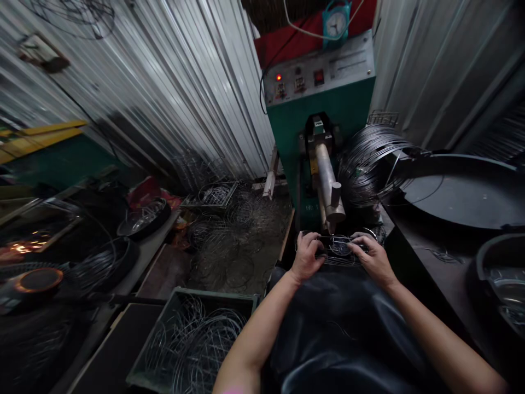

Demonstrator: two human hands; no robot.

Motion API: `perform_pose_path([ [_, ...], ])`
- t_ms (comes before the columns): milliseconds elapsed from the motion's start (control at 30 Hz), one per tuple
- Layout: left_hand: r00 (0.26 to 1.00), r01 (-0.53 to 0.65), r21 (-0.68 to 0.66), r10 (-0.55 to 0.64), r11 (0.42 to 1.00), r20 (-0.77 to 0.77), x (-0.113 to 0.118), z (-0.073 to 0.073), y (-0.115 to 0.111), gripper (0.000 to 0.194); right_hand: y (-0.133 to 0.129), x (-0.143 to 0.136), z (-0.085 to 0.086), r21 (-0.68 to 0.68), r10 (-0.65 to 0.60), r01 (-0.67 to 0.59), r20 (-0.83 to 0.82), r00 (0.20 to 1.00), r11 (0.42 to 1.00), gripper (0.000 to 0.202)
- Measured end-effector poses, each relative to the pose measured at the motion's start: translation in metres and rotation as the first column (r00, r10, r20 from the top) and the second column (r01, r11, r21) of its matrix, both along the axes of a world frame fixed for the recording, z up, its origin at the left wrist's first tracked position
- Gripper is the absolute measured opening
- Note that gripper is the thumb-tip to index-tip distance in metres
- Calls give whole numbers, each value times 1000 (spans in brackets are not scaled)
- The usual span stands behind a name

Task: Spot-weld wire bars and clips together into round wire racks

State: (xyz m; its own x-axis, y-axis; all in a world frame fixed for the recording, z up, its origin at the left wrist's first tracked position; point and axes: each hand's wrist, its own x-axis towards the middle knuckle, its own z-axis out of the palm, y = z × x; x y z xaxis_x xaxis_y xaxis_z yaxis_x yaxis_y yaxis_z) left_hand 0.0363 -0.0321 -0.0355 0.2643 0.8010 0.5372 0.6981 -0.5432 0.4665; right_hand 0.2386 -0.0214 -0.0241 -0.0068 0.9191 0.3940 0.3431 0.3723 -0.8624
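Note:
Both my hands hold a round wire frame (338, 246) with thin crossing wires, just under the pointed tip of the spot welder's arm (328, 191). My left hand (307, 254) is closed around its left side, the thumb toward the middle. On the right side, my right hand (372, 256) grips the frame with thumb and fingers pinched. Part of the frame is hidden behind the fingers, and its lower detail is dark. A dark apron (348, 334) covers the lap just below the hands.
The green welding machine (283, 131) stands ahead, a red lamp lit. A bundle of wire rings (369, 158) hangs right of its arm, beside a large round pan (455, 191). A bin (176, 298) of wire rings sits lower left. Sparks (30, 243) glow far left.

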Motion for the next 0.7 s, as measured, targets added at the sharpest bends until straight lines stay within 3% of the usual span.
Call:
perform_pose_path([
  [367, 1000, -11, 3, 11, 1000, 14, 0, -3, 15, 24, 18, 2, 1, 16, 30, -31, 35, 999, 999, 26],
  [700, 999, -32, -85, 33, 996, 11, 0, 8, 16, 23, 24, 0, 5, -17, 44, -43, 37, 998, 999, 28],
])
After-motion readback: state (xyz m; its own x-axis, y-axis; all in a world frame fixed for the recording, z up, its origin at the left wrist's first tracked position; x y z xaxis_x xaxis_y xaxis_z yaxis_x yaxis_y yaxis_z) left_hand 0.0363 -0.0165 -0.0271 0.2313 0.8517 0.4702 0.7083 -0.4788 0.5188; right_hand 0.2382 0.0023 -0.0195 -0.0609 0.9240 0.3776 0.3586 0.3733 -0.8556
